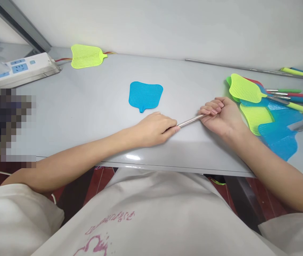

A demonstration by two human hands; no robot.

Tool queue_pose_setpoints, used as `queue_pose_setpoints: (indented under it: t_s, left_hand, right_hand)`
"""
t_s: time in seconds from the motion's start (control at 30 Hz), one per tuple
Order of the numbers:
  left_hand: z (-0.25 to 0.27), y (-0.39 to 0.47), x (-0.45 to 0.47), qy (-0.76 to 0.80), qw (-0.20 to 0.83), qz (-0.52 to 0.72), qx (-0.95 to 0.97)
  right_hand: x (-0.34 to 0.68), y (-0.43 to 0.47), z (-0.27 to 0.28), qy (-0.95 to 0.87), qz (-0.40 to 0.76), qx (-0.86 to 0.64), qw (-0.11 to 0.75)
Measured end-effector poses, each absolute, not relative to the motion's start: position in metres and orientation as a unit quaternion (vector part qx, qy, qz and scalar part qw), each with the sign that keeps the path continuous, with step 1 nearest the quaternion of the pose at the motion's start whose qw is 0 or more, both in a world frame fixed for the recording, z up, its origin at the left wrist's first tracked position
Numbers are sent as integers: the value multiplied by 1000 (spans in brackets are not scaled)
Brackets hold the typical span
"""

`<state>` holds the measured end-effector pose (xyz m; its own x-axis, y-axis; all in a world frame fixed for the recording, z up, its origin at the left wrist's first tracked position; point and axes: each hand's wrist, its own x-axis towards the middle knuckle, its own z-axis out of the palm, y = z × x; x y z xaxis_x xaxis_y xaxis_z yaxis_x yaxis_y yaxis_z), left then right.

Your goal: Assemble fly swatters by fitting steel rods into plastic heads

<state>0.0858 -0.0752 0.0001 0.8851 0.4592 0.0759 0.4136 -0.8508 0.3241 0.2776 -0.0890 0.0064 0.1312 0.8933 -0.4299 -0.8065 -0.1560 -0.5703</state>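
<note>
A thin silvery metal rod point(191, 121), which looks like a fly swatter's handle, spans the gap between my two hands above the table's front part. My left hand point(153, 129) is closed around its left end, palm down. Curled fingers of my right hand point(219, 115), palm turned up, grip the right end. Both ends of the rod are hidden inside the hands. Just beyond my left hand a blue fly swatter head point(146, 95) lies flat, its short neck pointing toward me, with no handle on it.
Assembled fly swatters in several colours lie piled at the right, a yellow-green swatter point(245, 89) on top. Another yellow-green swatter head point(87, 57) rests at the back left near a power strip point(20, 67). A long metal rod point(220, 65) lies along the wall.
</note>
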Motion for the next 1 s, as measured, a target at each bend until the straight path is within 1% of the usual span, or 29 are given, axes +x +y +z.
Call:
queue_pose_setpoints:
  t_s: [0.43, 0.67, 1.0]
  left_hand:
    - [1, -74, 85, 214, 157, 76, 961]
    - [3, -74, 84, 213, 155, 74, 962]
    - [3, -74, 84, 212, 157, 72, 962]
  right_hand:
    - [282, -88, 7, -44, 679, -388, 622]
    - [285, -87, 5, -63, 684, -389, 614]
    - [285, -87, 6, -38, 694, -378, 611]
